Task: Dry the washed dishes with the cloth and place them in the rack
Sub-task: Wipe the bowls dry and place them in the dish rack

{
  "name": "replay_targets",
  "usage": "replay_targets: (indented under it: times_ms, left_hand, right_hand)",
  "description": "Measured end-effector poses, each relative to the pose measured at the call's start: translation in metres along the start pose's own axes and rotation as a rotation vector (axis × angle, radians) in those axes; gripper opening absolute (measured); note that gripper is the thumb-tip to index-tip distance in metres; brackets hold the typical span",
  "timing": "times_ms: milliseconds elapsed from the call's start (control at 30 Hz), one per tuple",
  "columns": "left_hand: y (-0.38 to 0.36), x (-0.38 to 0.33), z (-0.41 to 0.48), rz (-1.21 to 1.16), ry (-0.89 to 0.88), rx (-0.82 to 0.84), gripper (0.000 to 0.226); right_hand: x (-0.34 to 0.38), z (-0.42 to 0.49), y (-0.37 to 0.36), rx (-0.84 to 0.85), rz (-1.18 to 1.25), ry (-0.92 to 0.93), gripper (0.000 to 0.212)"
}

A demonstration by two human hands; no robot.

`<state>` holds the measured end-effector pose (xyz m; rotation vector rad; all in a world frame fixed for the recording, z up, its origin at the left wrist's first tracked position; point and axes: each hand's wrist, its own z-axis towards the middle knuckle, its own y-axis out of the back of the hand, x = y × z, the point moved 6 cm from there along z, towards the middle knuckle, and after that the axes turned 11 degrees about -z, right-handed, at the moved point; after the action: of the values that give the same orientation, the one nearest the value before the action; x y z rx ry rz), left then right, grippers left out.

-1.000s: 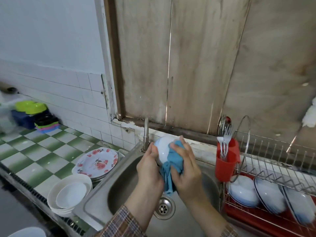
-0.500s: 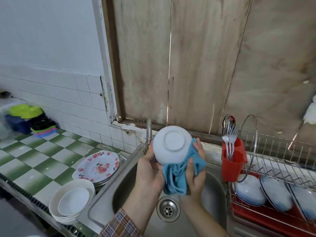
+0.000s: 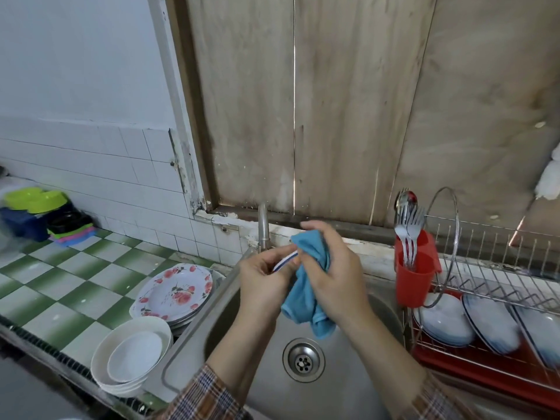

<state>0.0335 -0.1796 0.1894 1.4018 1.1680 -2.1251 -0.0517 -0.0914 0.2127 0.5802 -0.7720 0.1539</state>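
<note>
Head view: above the sink (image 3: 333, 395), the left hand (image 3: 263, 278) pinches the rim of a white bowl (image 3: 285, 262) while the right hand (image 3: 331, 277) curls its fingers round a soft blue cloth (image 3: 304, 294) pressed to it; light, probably slick and breakable, the bowl wants a firm rim grip.

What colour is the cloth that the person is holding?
The cloth is light blue, best seen in the head view.

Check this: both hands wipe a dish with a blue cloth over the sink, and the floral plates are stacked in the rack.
Wrong in one respect. The head view shows the floral plates stacked on the counter left of the sink, not in the rack. The rest stands: the left hand and right hand wipe a dish with the blue cloth.
</note>
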Motion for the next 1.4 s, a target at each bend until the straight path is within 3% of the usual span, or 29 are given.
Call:
replay_targets:
  times_ms: [67,167,200,233,300,367,433,500,533,600,633,700,800,867,900,933,1033,1100,1233,1300,1400]
  left_hand:
    - [0.005,-0.002,0.003,-0.055,0.009,-0.020,0.018]
    - [0.013,-0.008,0.006,-0.105,-0.011,-0.022,0.022]
    - [0.011,-0.010,0.005,-0.071,-0.040,-0.008,0.021]
    - [0.008,-0.011,0.003,-0.014,-0.074,0.008,0.018]
    - [0.000,-0.013,-0.001,0.137,-0.139,0.024,0.028]
    - [0.000,-0.015,-0.003,0.208,-0.169,-0.011,0.043]
    - [0.005,-0.015,-0.001,0.164,-0.143,-0.056,0.042]
    - [0.008,-0.012,0.000,-0.015,-0.078,-0.047,0.024]
    - [0.011,-0.010,0.002,-0.085,-0.062,-0.053,0.019]
    - [0.017,-0.013,0.004,-0.115,-0.065,-0.059,0.018]
    - [0.018,-0.017,0.004,-0.079,-0.091,-0.057,0.016]
    - [0.013,-0.024,0.003,0.073,-0.170,-0.026,0.020]
    - [0.000,-0.027,-0.002,0.256,-0.236,0.028,0.032]
    - [-0.002,-0.024,-0.004,0.231,-0.218,0.029,0.027]
    - [-0.001,-0.022,-0.003,0.142,-0.190,0.048,0.020]
    - [0.001,-0.020,-0.003,0.044,-0.152,0.057,0.013]
    - [0.011,-0.014,0.000,-0.120,-0.098,0.055,0.022]
    - [0.016,-0.007,0.002,-0.201,-0.054,0.048,0.023]
    - [0.019,0.009,0.002,-0.445,0.048,0.066,0.037]
    - [0.019,0.015,0.002,-0.526,0.070,0.058,0.013]
    - [0.021,0.026,0.008,-0.388,0.126,0.031,0.024]
  right_hand:
    - [-0.014,-0.004,-0.003,-0.076,0.196,-0.129,0.027]
    - [-0.049,-0.005,-0.015,-0.106,0.697,-0.534,0.020]
    - [-0.052,-0.004,-0.016,-0.086,0.718,-0.568,0.018]
    - [-0.049,-0.003,-0.013,-0.071,0.626,-0.507,0.013]
    - [-0.022,-0.001,-0.003,-0.051,0.253,-0.147,0.007]
    - [0.002,-0.006,-0.005,-0.021,-0.050,0.182,0.018]
    - [0.003,-0.006,-0.009,-0.009,-0.007,0.233,0.025]
    - [-0.010,0.000,-0.004,-0.052,0.287,0.011,0.021]
    - [-0.020,0.003,-0.002,-0.070,0.476,-0.201,0.018]
    - [-0.045,0.000,-0.012,-0.049,0.754,-0.595,0.017]
    - [-0.049,-0.003,-0.018,-0.015,0.793,-0.663,0.018]
    - [-0.045,-0.010,-0.023,0.015,0.693,-0.510,0.009]
    - [-0.022,-0.015,-0.019,0.003,0.376,-0.029,0.037]
    - [-0.011,-0.013,-0.015,-0.079,0.327,0.156,0.032]
    - [-0.010,-0.012,-0.012,-0.138,0.387,0.154,0.028]
    - [-0.014,-0.011,-0.009,-0.185,0.497,0.072,0.025]
    - [-0.034,-0.013,-0.010,-0.268,0.873,-0.268,0.018]
    - [-0.044,-0.011,-0.010,-0.260,0.971,-0.408,0.008]
    - [-0.057,-0.005,-0.015,-0.330,1.064,-0.614,0.027]
    - [-0.068,-0.006,-0.018,-0.355,1.063,-0.742,0.030]
    - [-0.071,-0.007,-0.012,-0.244,0.914,-0.680,0.020]
